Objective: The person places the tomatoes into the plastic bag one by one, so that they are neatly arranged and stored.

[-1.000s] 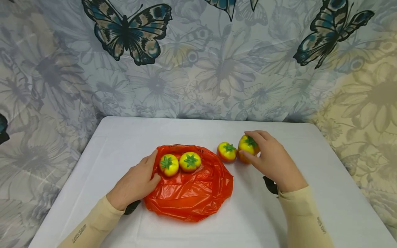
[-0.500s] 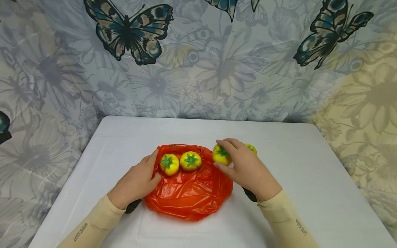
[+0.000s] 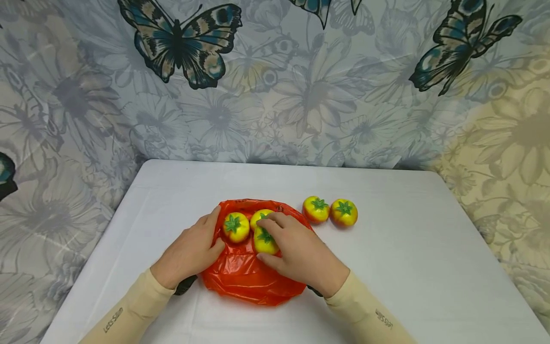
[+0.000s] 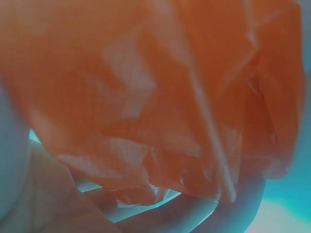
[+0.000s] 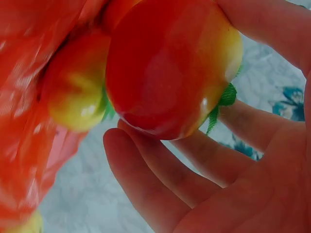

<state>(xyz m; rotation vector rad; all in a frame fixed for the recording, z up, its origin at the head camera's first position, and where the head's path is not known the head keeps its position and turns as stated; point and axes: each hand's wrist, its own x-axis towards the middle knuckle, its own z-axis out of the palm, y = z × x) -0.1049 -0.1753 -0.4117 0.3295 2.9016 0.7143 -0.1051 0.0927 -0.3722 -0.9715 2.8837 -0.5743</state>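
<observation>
A crumpled red plastic bag (image 3: 240,282) lies on the table with its mouth facing up. My left hand (image 3: 189,251) grips its left rim, and the left wrist view shows fingers (image 4: 170,216) curled behind the film (image 4: 146,97). Over the bag my right hand (image 3: 302,251) holds a glossy red-yellow tomato (image 3: 263,242) with a green leafy top, pinched between thumb and fingers in the right wrist view (image 5: 165,63). Two similar tomatoes sit in the bag: one on the left (image 3: 236,227), another (image 3: 258,218) partly covered by my right hand.
Two more tomatoes (image 3: 315,209) (image 3: 344,213) stand side by side on the white table (image 3: 412,267), just beyond the bag's right edge. A fabric backdrop (image 3: 275,110) with flowers and butterflies rises behind the table and along its sides.
My right hand has carried a tomato leftward from the right side of the table to above the bag. The left hand stays at the rim.
</observation>
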